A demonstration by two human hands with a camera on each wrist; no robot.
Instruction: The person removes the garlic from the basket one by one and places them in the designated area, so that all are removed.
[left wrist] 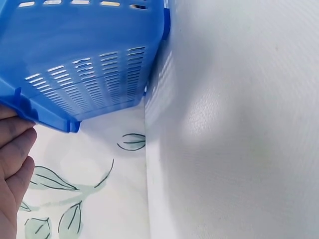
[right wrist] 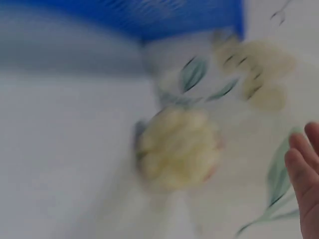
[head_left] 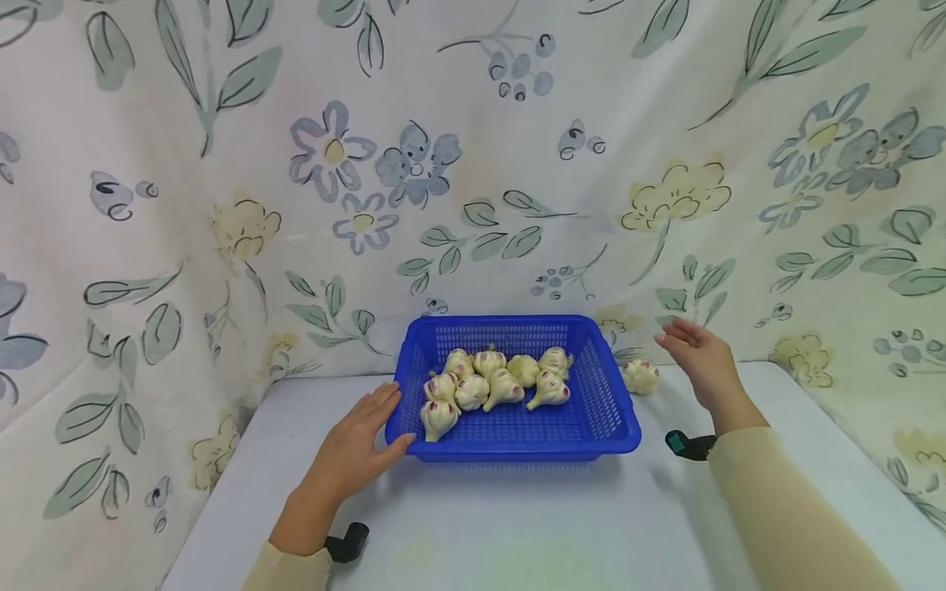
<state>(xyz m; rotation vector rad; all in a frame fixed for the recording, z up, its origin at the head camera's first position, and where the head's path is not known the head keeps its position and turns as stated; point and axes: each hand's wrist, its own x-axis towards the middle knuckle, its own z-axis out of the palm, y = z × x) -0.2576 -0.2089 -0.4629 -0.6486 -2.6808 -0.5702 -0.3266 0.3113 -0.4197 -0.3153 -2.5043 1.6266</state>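
A blue plastic basket [head_left: 517, 447] holds several garlic bulbs [head_left: 505, 388], most of them toward its back and left. My left hand [head_left: 351, 447] touches the basket's left rim with extended fingers; the left wrist view shows the fingers [left wrist: 15, 142] against the rim of the basket [left wrist: 84, 74]. To the right of the basket one garlic bulb [head_left: 640, 376] lies on the table, blurred in the right wrist view as a pale bulb [right wrist: 178, 149]. My right hand [head_left: 702, 369] is raised beside that bulb, fingers extended and holding nothing; its fingers [right wrist: 304, 159] show at the right wrist view's edge.
The white table [head_left: 488, 525] spreads beneath the basket and both arms. Behind it hangs a floral cloth [head_left: 473, 164], which also runs down the left and right sides. A black wrist mount shows at each wrist.
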